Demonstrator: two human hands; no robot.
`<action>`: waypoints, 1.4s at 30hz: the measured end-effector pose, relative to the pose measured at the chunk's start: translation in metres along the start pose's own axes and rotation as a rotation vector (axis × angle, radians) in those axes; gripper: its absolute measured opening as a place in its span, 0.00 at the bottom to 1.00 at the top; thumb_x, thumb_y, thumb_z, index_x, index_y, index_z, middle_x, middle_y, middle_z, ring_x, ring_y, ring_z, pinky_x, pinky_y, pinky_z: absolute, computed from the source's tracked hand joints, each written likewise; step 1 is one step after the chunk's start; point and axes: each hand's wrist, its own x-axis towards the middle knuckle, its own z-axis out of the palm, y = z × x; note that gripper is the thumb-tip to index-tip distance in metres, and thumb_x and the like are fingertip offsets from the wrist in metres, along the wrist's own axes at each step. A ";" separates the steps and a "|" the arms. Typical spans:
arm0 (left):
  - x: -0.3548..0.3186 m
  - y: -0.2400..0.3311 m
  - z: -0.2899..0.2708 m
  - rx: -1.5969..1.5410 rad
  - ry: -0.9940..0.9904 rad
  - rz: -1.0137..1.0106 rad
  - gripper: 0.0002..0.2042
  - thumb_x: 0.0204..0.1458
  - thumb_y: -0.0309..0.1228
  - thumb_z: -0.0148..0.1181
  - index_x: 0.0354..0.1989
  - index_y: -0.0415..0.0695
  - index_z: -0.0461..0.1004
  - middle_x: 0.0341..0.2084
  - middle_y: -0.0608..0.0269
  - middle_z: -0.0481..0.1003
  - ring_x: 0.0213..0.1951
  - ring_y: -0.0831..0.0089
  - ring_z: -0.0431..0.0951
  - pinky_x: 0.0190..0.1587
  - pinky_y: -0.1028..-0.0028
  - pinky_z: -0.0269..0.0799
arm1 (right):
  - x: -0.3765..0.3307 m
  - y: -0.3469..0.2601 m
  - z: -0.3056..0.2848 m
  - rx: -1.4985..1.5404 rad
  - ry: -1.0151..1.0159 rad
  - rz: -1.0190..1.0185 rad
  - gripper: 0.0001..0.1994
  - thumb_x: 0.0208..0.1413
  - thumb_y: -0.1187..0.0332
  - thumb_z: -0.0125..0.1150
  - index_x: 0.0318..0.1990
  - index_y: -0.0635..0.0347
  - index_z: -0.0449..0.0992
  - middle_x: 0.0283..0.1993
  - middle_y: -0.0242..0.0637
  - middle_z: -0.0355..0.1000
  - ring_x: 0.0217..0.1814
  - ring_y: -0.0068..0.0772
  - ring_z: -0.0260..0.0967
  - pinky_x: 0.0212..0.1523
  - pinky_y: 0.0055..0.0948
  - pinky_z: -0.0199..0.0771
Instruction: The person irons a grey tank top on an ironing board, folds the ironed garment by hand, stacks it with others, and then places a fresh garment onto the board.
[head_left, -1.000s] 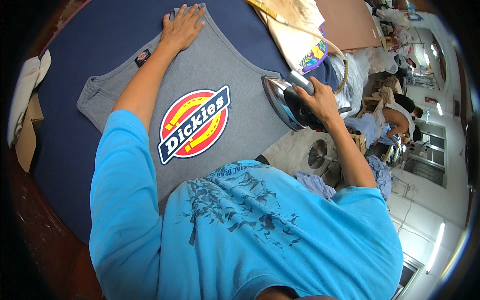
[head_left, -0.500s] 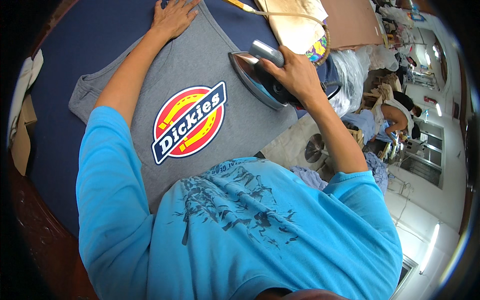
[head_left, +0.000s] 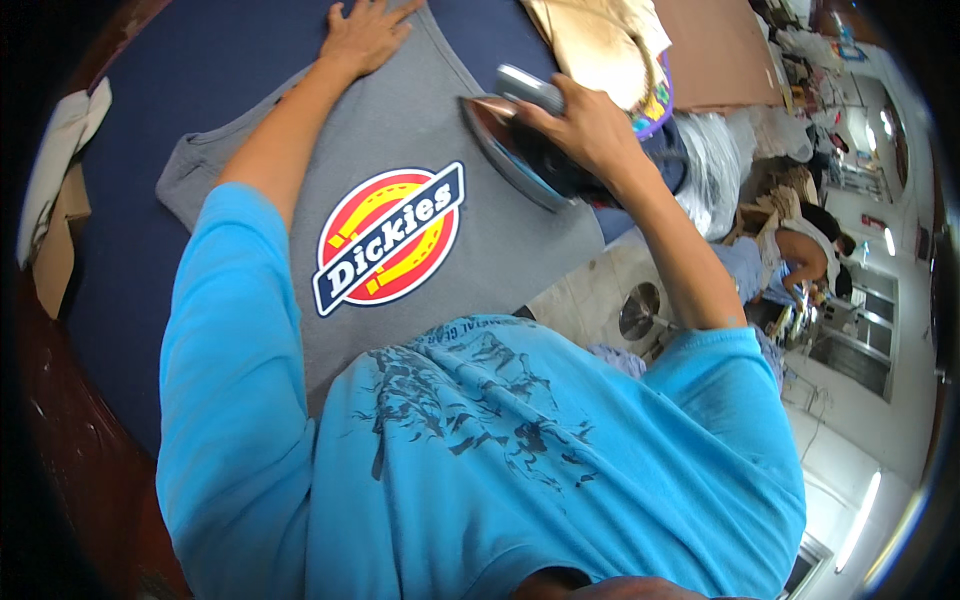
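A grey sleeveless garment [head_left: 400,120] lies spread out, with a round red, yellow and dark blue printed badge [head_left: 390,240] in its middle. My left hand [head_left: 368,38] rests on the garment's far edge, fingers spread and stretched out. My right hand [head_left: 600,135] is wrapped round the handle of a clothes iron [head_left: 520,160]. The iron sits at the right side of the garment, to the far right of the badge, its pointed tip turned to the far left. Its soleplate appears to be on the cloth.
Dark blue cloth [head_left: 120,300] covers the table under the garment. Folded cream cloth [head_left: 590,45] and clear plastic wrapping [head_left: 710,170] lie beyond the iron. A cardboard piece [head_left: 62,250] stands at the left edge. A round metal stool [head_left: 638,310] and a bent-over co-worker [head_left: 800,250] are at right.
The whole view has shifted slightly. Against the badge, the iron has slid a little to the left. My left hand stays on the garment's far edge.
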 end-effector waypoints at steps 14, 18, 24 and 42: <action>-0.085 -0.098 -0.046 0.097 0.244 -0.243 0.22 0.56 0.42 0.38 0.60 0.57 0.54 0.59 0.63 0.56 0.60 0.67 0.55 0.56 0.49 0.47 | 0.110 -0.070 0.007 0.035 0.155 -0.210 0.27 0.49 0.46 0.52 0.33 0.68 0.72 0.29 0.55 0.72 0.35 0.53 0.71 0.36 0.41 0.71; -0.182 -0.167 -0.048 0.023 0.293 -0.556 0.18 0.56 0.43 0.39 0.48 0.50 0.69 0.45 0.64 0.70 0.49 0.68 0.68 0.54 0.54 0.51 | 0.160 -0.089 0.007 0.011 0.134 -0.188 0.26 0.49 0.46 0.51 0.35 0.66 0.75 0.34 0.55 0.72 0.38 0.52 0.71 0.40 0.39 0.71; -0.202 -0.159 -0.048 -0.137 0.275 -0.571 0.14 0.54 0.42 0.47 0.37 0.45 0.72 0.28 0.57 0.74 0.36 0.61 0.74 0.43 0.63 0.63 | 0.181 -0.102 0.009 -0.002 0.070 -0.283 0.27 0.50 0.46 0.49 0.38 0.66 0.74 0.35 0.53 0.72 0.42 0.51 0.70 0.44 0.39 0.68; -0.212 -0.188 -0.026 -0.067 0.400 -0.555 0.13 0.52 0.45 0.50 0.31 0.48 0.70 0.27 0.68 0.70 0.37 0.69 0.70 0.44 0.67 0.60 | 0.187 -0.125 0.013 0.050 -0.044 -0.386 0.29 0.46 0.44 0.54 0.41 0.66 0.72 0.36 0.56 0.71 0.41 0.52 0.70 0.42 0.39 0.69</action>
